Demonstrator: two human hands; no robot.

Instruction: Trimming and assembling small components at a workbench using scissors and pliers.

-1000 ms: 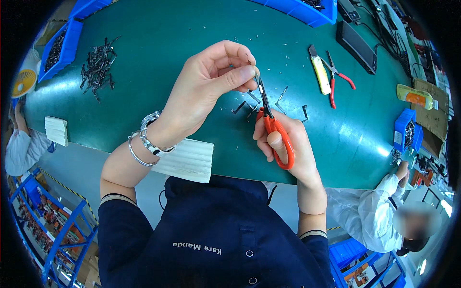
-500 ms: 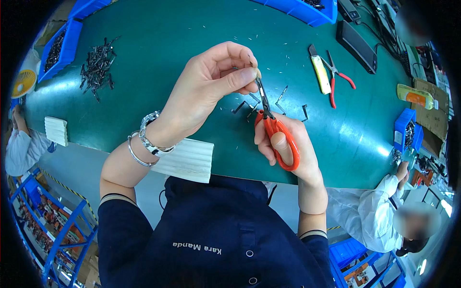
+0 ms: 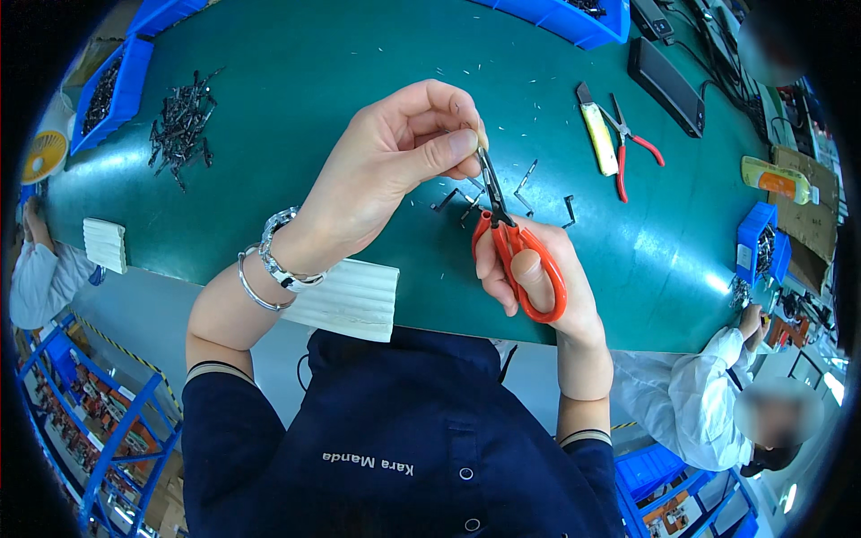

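Note:
My right hand is wrapped round red-handled pliers, which point up and away from me. Their narrow metal jaws reach the fingertips of my left hand. Thumb and forefinger of that hand pinch a small thin piece; the fingers cover most of it, so its kind cannot be made out. Below the jaws, several small dark bent parts lie loose on the green table, one black bent part being to the right of the pliers. A bracelet and a metal watch band circle my left wrist.
At the right lie a yellow box cutter and a second pair of red-handled pliers. A pile of small black parts sits at the left, near a blue bin. A white ridged pad lies at the front edge. Co-workers sit at both sides.
The pliers' red handles and my right hand have shifted slightly right and toward me. My left fingertips have moved only a little, still pinching at the jaws.

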